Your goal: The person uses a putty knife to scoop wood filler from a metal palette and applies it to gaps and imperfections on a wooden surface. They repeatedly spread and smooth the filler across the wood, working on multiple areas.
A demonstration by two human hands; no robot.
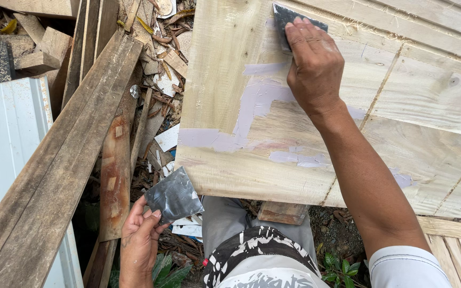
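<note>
My right hand (315,63) presses a dark scraper blade (285,17) flat against the far part of a pale wooden panel (417,96). Patches of greyish-lilac filler (257,101) are smeared across the panel's near-left area. My left hand (140,234) is low at the lower left, off the panel's edge, holding a square dark metal plate (174,196) smeared with filler. My grey trouser leg (225,218) shows below the panel edge.
Long weathered planks (54,170) lean diagonally at the left beside a white corrugated sheet (6,133). Wood scraps and debris (156,69) lie on the ground between planks and panel. A wooden block (283,212) sits under the panel's near edge. Slats (460,250) lie at lower right.
</note>
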